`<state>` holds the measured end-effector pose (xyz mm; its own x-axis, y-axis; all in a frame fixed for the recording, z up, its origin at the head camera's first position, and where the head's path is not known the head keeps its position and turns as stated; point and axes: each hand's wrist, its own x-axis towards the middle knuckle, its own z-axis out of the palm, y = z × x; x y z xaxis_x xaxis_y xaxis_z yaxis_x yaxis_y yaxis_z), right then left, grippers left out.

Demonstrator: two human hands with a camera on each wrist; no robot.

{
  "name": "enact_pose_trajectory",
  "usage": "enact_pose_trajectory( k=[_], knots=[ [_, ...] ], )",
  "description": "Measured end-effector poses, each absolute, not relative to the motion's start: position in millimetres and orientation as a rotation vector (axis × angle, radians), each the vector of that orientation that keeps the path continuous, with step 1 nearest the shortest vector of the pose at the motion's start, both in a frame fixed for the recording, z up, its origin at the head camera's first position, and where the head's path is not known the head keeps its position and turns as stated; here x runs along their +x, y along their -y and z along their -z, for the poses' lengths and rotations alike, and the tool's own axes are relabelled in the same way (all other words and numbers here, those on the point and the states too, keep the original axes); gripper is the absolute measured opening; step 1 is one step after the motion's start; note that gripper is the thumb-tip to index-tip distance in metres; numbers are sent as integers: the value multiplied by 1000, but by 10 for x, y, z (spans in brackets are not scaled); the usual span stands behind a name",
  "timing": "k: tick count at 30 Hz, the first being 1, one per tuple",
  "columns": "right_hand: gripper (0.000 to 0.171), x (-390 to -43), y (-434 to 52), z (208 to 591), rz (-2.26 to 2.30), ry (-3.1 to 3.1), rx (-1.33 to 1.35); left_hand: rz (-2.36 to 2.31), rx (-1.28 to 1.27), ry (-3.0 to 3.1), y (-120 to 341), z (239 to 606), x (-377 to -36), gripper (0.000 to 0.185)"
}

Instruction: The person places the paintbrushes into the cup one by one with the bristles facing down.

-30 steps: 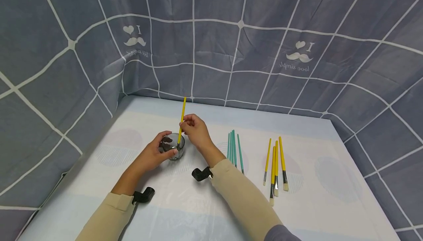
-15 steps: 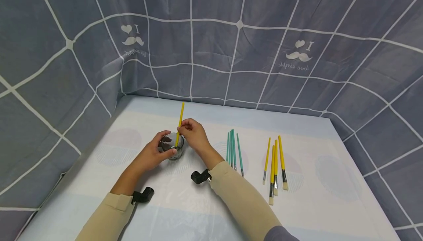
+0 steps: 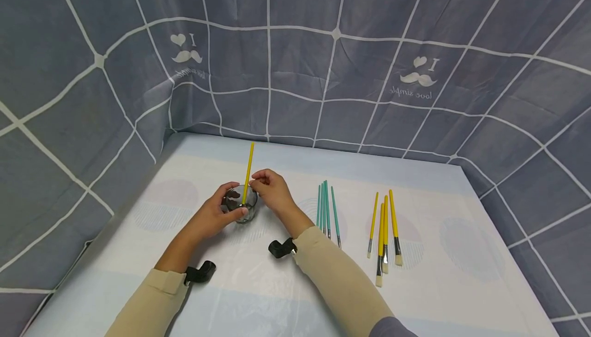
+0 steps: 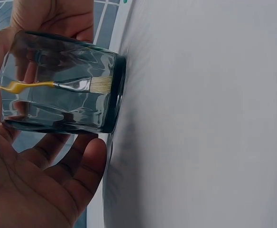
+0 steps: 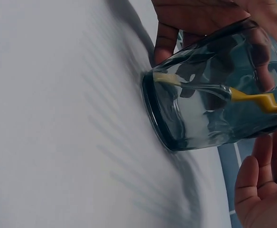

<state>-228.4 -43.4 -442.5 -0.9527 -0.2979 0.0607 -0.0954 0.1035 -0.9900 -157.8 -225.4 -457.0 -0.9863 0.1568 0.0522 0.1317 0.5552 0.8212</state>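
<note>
The left hand (image 3: 213, 217) grips a clear glass (image 3: 243, 205) that stands upright on the surface (image 3: 258, 296). Its fingers (image 4: 58, 147) are curled round the near wall of the glass and the thumb lies against the far wall.

The right hand (image 3: 272, 192) sits just beside the glass on its right. In the right wrist view its fingers (image 5: 266, 171) are only loosely bent and stand apart from the glass wall. In the head view the fingertips come close to the rim; whether they touch the rim or the brush cannot be told from this angle.

A yellow brush (image 3: 248, 173) stands in the glass, bristles down, with the handle leaning slightly left and rising well above the rim. In the left wrist view the bristle end (image 4: 100, 84) rests at the bottom of the glass.

To the right of the right forearm, a set of green brushes (image 3: 325, 209) lies side by side on the surface. Further right, a group of yellow brushes (image 3: 385, 232) lies with bristles toward the person. The two groups are near each other but apart.

The surface carries a pale sheet with faint round patches. A grey cloth with a white grid (image 3: 323, 60) hangs behind and on both sides, printed with a heart and moustache mark.
</note>
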Motion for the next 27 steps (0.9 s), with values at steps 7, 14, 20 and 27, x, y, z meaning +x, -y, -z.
enact_pose_trajectory(
  k=[7, 14, 20, 27],
  knots=[
    [25, -2287, 308, 4426, 1932, -2241, -402, -1455, 261, -2743, 2225, 4590, -1577, 75],
    [24, -2327, 71, 4387, 1950, -2245, -416, -1479, 267, -2734, 2209, 4582, -1568, 75],
    [19, -2339, -233, 4309, 1965, -2278, -395, -1463, 240, -2730, 2203, 4560, -1547, 75],
    [17, -2339, -566, 4266, 1982, -2325, -315, -1451, 235, -2725, 2213, 4550, -1523, 75]
  ],
)
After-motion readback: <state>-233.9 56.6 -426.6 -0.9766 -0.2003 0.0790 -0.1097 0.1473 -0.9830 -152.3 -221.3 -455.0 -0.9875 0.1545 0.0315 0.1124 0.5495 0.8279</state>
